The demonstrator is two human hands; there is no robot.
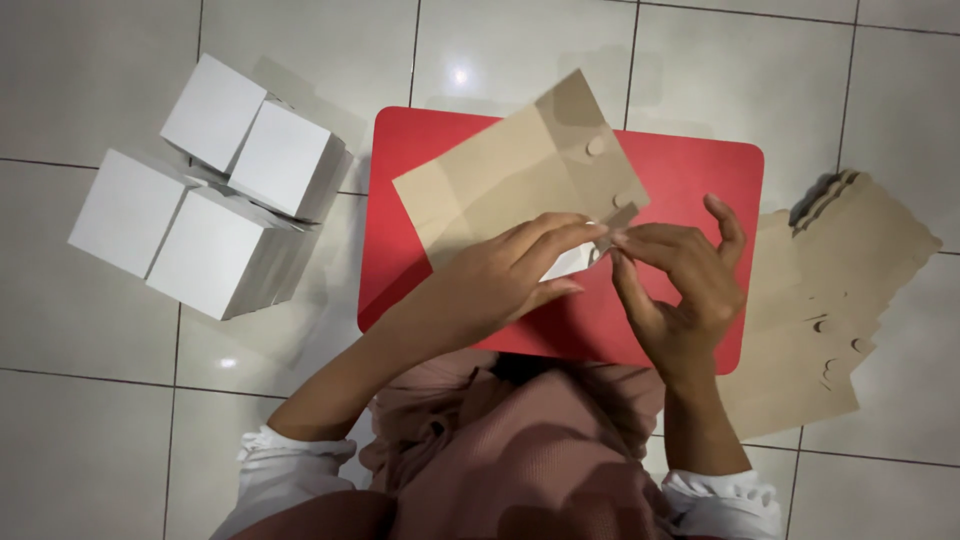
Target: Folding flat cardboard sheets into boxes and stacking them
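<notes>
Head view, work surface: a red tray-like board point(690, 170) with rounded corners lies on a pale tiled floor point(90, 420).
Head view, piece in hand: a flat brown cardboard box blank point(500, 180) lies tilted across the board, its far corner past the board's top edge; two small round tabs show near its right edge.
Head view, left hand: the left hand point(505, 275) lies over the blank's near edge, fingers stretched right and nearly closed, fingertips pinching the blank by a small white patch there.
Head view, right hand: the right hand point(685, 280) meets it fingertip to fingertip, thumb and forefinger pinched at the same spot, remaining fingers curled loosely open.
Head view, handling judgement: the fold looks best served by keeping both pinches tight on the crease line and the blank flat on the board, so the thin card does not buckle or tear at the tab.
Head view, finished packages: four white cube-shaped boxes point(200, 210) stand clustered left of the board, touching one another, plain-faced, no label visible.
Head view, stock: a stack of flat brown blanks point(830, 300) lies right of the board, edges fanned, notched tabs showing.
Head view, signs: none visible.
</notes>
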